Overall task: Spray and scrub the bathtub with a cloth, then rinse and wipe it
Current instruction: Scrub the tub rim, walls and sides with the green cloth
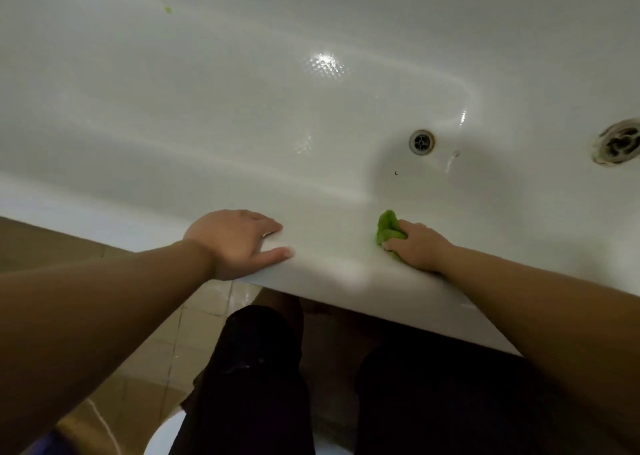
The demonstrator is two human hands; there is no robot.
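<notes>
While the right hand (417,247) is closed around a bunched green cloth (389,231), the cloth is pressed against the inner side of the near rim of the white bathtub (329,267), just below the edge and not far from the floor drain (421,142). The grip of that hand is tight, with fingers curled over the cloth and knuckles uppermost. The left hand (239,241) is laid flat on the rim beside it, fingers straight over the edge and thumb along the outer lip; nothing is held by it, and it appears to be used as a brace. The step in hand is judged to be the scrubbing or wiping of the near wall. It would be done well if firm pressure were kept through the cloth, if short overlapping strokes were made along the curve under the rim, and if the cloth were turned to a fresh face once soiled. The hollow around the drain and the ring of the second fitting (618,141) at the right should be worked last, since residue is likely to gather there. A small green speck (168,10) on the far wall is probably to be picked up too. No spray bottle is in view. No brand, label or writing can be read anywhere.
</notes>
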